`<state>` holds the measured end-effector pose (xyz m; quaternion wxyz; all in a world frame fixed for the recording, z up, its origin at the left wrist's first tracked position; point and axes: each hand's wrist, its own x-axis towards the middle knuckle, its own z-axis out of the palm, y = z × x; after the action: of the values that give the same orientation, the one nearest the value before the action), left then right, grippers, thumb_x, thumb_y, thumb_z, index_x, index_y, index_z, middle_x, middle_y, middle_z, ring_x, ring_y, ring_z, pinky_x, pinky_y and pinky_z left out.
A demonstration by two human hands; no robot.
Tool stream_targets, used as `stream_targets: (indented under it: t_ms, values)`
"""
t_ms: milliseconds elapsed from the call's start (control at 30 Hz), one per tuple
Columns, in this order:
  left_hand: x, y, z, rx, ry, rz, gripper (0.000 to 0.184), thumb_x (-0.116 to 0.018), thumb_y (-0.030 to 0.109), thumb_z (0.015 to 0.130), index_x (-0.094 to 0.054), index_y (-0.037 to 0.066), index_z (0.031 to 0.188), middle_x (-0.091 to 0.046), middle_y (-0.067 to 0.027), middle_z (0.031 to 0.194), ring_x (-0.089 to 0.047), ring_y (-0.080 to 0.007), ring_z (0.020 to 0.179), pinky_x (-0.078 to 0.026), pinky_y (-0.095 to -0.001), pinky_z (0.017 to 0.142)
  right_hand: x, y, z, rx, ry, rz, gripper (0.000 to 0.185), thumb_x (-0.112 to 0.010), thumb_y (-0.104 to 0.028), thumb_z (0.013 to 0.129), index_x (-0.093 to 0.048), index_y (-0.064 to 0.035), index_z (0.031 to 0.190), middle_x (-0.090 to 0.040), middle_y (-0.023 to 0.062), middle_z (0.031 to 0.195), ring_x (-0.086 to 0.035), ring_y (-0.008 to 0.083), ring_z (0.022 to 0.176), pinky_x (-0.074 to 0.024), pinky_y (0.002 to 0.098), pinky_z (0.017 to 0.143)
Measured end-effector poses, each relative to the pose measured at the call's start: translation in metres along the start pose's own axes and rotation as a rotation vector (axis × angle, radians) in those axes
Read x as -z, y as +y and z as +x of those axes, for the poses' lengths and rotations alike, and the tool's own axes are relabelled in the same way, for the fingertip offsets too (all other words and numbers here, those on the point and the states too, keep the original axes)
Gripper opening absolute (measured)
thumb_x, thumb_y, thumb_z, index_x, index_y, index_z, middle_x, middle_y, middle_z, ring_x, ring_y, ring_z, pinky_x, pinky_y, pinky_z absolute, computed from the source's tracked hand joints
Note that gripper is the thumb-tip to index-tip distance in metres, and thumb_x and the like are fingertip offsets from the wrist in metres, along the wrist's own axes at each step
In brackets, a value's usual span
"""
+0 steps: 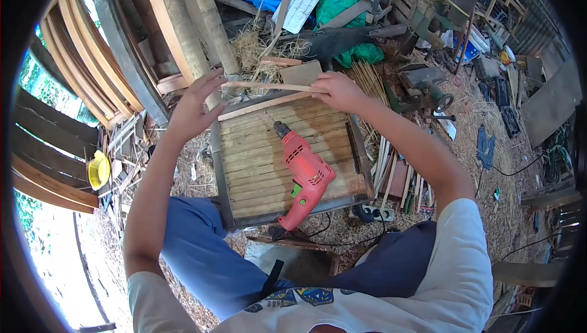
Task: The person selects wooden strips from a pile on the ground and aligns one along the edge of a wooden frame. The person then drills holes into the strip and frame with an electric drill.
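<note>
A thin wooden strip [269, 87] lies level above the far edge of a slatted bamboo panel [244, 174] with a dark frame. My right hand [337, 93] is closed around the strip's right end. At its left end, my left hand [199, 104] has thumb and fingers apart; whether it touches the strip is unclear. Along the panel's far side runs a pale wooden batten [263, 106]. A red power drill [309, 171] rests on the slats, its chuck pointing away from me and its handle toward my lap.
Long planks [168, 21] lean at the left, near a yellow bowl [98, 170]. A machine with a handwheel [443, 101] stands at right. A power strip [382, 214] and cord lie by the panel's near right corner. Wood shavings and offcuts cover the ground.
</note>
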<state>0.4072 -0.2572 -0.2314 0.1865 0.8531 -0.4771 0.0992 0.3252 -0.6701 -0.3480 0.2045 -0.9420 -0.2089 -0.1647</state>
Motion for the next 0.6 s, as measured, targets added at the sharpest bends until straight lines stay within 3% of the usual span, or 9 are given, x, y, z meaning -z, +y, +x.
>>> stream_targets:
  t_ms: [167,300,400,433,500,600]
  values:
    - [-0.027,-0.033,-0.011,0.102,-0.094,0.042,0.081,-0.082,0.026,0.093,-0.046,0.013,0.164,-0.039,-0.0161,0.174,-0.041,-0.0387,0.157,-0.037,-0.0481,0.129,-0.011,0.007,0.004,0.127,0.081,-0.042,0.029,-0.081,-0.027,0.093,-0.080,-0.0088,0.115,-0.069,0.0107,0.103,-0.067,0.0352,0.101,-0.0529,0.0486,0.087]
    - [-0.034,-0.043,-0.009,0.120,-0.078,0.020,0.082,-0.082,0.026,0.091,-0.047,0.013,0.164,-0.040,-0.0168,0.174,-0.041,-0.0396,0.157,-0.036,-0.0479,0.130,-0.004,0.011,-0.004,0.137,0.157,-0.002,0.032,-0.083,-0.027,0.091,-0.081,-0.0095,0.118,-0.068,0.0103,0.100,-0.068,0.0347,0.096,-0.0524,0.0478,0.086]
    - [-0.037,-0.040,-0.007,0.098,-0.112,0.029,0.082,-0.083,0.024,0.090,-0.048,0.012,0.163,-0.046,-0.0182,0.170,-0.045,-0.0404,0.155,-0.037,-0.0483,0.129,0.008,0.021,-0.006,0.041,-0.025,-0.030,0.034,-0.084,-0.023,0.092,-0.080,-0.0086,0.123,-0.071,0.0090,0.109,-0.066,0.0329,0.101,-0.0525,0.0437,0.088]
    - [-0.038,-0.034,-0.005,0.093,-0.094,0.011,0.073,-0.083,0.022,0.088,-0.056,0.014,0.155,-0.059,-0.0162,0.157,-0.055,-0.0380,0.146,-0.044,-0.0483,0.123,0.009,0.025,-0.007,0.046,-0.058,-0.016,0.036,-0.084,-0.025,0.091,-0.080,-0.0106,0.124,-0.069,0.0099,0.108,-0.066,0.0335,0.100,-0.0525,0.0449,0.087]
    - [-0.043,-0.033,-0.001,0.135,-0.166,0.044,0.064,-0.084,0.018,0.085,-0.063,0.011,0.146,-0.065,-0.0157,0.144,-0.061,-0.0358,0.137,-0.047,-0.0460,0.118,0.006,0.034,-0.008,0.055,-0.118,0.011,0.041,-0.085,-0.029,0.089,-0.081,-0.0146,0.127,-0.067,0.0116,0.104,-0.067,0.0348,0.097,-0.0525,0.0472,0.085]
    - [-0.053,-0.040,-0.002,0.192,-0.271,0.077,0.050,-0.085,0.015,0.084,-0.070,0.010,0.131,-0.071,-0.0138,0.129,-0.067,-0.0343,0.125,-0.052,-0.0451,0.110,-0.010,0.041,-0.005,0.148,-0.087,0.080,0.047,-0.087,-0.021,0.089,-0.077,-0.0115,0.134,-0.068,0.0105,0.108,-0.067,0.0324,0.099,-0.0532,0.0446,0.089]
